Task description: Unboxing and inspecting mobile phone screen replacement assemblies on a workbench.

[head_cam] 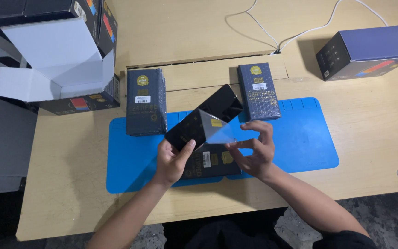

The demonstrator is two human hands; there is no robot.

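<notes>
Hands [217, 154] over blue mat [300, 138], wooden table [365, 124]

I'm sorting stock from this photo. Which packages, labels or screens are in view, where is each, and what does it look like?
Black phone: held in left hand, screen dark; right hand peels clear film.
Dark flat box: on blue mat, left, gold emblem, white label.
Second dark flat box: behind the mat.
Third flat box: under the hands.
Open carton: upper left, white flaps.
Blue-topped box: upper right.
</notes>
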